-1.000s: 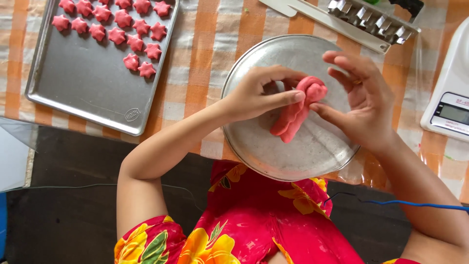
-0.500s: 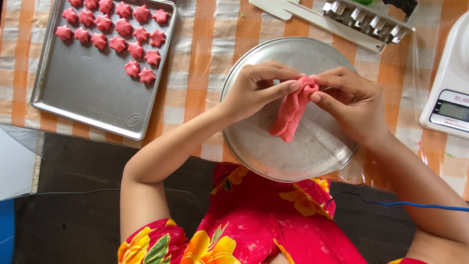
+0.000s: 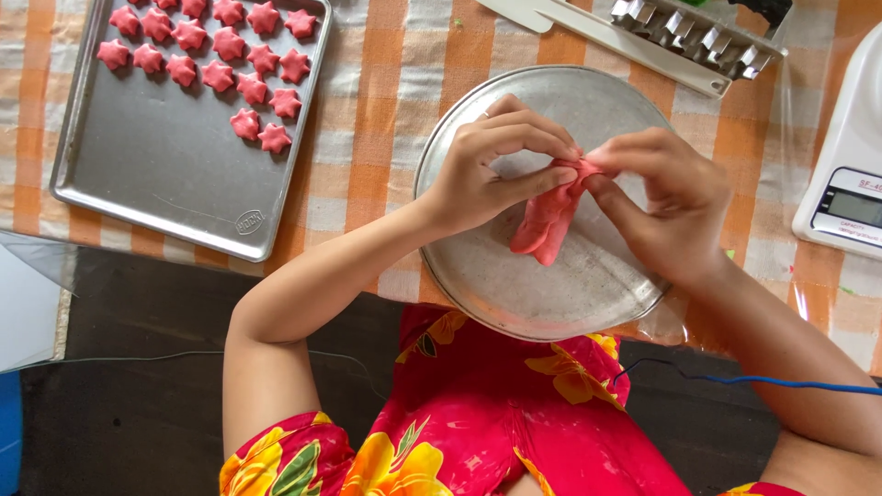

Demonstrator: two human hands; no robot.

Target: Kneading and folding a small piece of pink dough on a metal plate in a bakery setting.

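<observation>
A lump of pink dough (image 3: pixel 549 223) hangs over a round metal pan (image 3: pixel 478 285) at the table's front edge. My left hand (image 3: pixel 491 170) pinches its top end from the left, fingers bent over it. From the right, my right hand (image 3: pixel 661 202) grips the same top end with thumb and fingertips. The two hands meet at the dough's upper tip, which is partly hidden by the fingers. The lower part of the dough droops toward the pan's floor.
A rectangular metal baking tray (image 3: pixel 156 174) at the left holds several pink star-shaped dough pieces (image 3: pixel 220 55). A white kitchen scale (image 3: pixel 845 184) stands at the right edge. A metal cutter strip (image 3: pixel 689 32) and a white tool (image 3: pixel 588 32) lie at the back. An orange checked cloth (image 3: pixel 377 119) covers the table.
Both hands have closed in on the dough's top end, and the right hand now pinches it more tightly. The dough hangs a little longer than before.
</observation>
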